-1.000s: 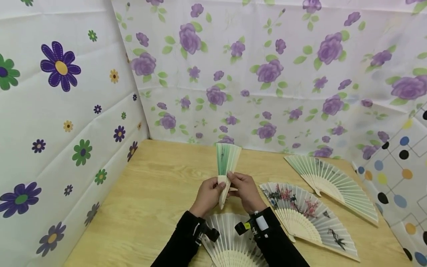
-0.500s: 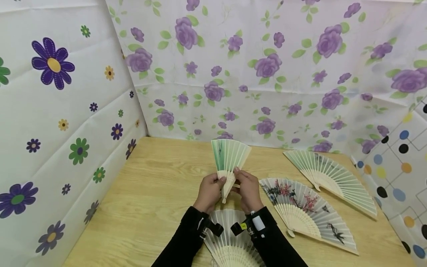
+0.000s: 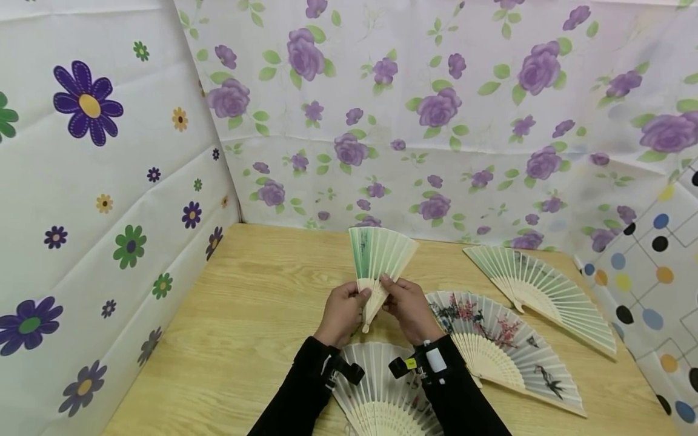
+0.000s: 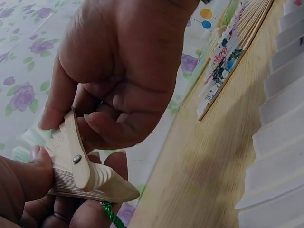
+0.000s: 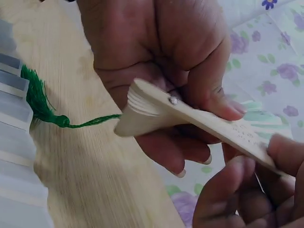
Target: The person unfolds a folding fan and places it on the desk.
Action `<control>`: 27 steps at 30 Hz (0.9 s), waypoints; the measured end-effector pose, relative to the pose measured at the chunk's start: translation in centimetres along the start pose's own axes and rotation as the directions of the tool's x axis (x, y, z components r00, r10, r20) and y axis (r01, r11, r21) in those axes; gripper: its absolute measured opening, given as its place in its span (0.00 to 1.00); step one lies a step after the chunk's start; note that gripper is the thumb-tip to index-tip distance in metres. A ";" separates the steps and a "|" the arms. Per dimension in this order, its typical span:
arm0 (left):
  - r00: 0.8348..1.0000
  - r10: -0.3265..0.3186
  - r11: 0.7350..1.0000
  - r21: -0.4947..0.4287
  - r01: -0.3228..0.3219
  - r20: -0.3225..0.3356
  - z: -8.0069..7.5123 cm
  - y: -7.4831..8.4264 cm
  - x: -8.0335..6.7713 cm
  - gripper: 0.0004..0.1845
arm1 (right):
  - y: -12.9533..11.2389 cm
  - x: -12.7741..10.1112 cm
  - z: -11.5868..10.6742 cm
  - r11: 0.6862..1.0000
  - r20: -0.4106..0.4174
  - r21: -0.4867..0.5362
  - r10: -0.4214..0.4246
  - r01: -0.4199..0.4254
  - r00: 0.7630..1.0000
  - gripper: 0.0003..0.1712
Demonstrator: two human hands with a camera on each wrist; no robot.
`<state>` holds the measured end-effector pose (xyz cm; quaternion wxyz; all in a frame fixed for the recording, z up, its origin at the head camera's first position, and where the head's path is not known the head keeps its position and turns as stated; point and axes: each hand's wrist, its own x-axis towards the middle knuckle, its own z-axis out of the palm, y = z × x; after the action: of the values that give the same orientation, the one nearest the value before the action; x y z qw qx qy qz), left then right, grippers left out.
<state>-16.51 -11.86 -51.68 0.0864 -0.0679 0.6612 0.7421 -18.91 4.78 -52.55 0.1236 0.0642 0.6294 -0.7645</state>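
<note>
Both hands hold a green folding fan (image 3: 382,251), partly spread, upright above the table in the head view. My left hand (image 3: 342,312) pinches its left side, the thumb on the pale ribs. With thumb and fingers my right hand (image 3: 408,306) grips the right edge. The fan's riveted pivot end (image 4: 83,166) shows close up in the left wrist view. A green tassel (image 5: 42,99) hangs by a cord from that end in the right wrist view. Below the hands, a spread white fan (image 3: 376,387) lies on the table, partly hidden by the right forearm.
To the right lie a spread grey-white fan with pink blossoms (image 3: 507,351) and a spread pale green fan (image 3: 545,297) on the wooden table (image 3: 245,339). Flowered cloth (image 3: 382,121) hangs behind, with more patterned cloth at both sides.
The green fan has gone from nearly folded to partly spread, as my right hand has drawn its edge to the right. The fans on the table stay where they were.
</note>
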 end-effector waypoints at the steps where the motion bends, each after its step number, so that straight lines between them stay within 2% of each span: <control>1: 1.000 -0.001 1.000 -0.005 0.001 -0.005 0.0 0.0 0.0 0.16 | 0.0 -0.1 0.0 1.000 -0.007 -0.010 0.003 -0.003 1.000 0.21; 10: 0.999 -0.014 0.999 -0.043 0.012 -0.037 -0.1 -0.3 0.2 0.14 | 0.4 -0.9 0.2 0.996 -0.047 0.083 -0.023 0.027 0.999 0.25; 19: 1.000 -0.003 0.998 -0.070 0.001 -0.027 -0.1 -0.2 0.3 0.14 | -0.1 -0.9 -0.4 0.997 0.013 0.075 -0.020 0.019 1.000 0.23; 27: 1.000 0.013 0.992 -0.129 -0.015 -0.016 -0.4 -0.2 0.4 0.15 | 0.3 -0.9 -0.7 0.989 -0.018 0.151 -0.005 0.008 1.000 0.19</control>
<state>-16.83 -12.19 -51.96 0.0717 -0.0745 0.6129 0.7833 -17.99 5.52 -52.80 0.1103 0.0779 0.5710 -0.8098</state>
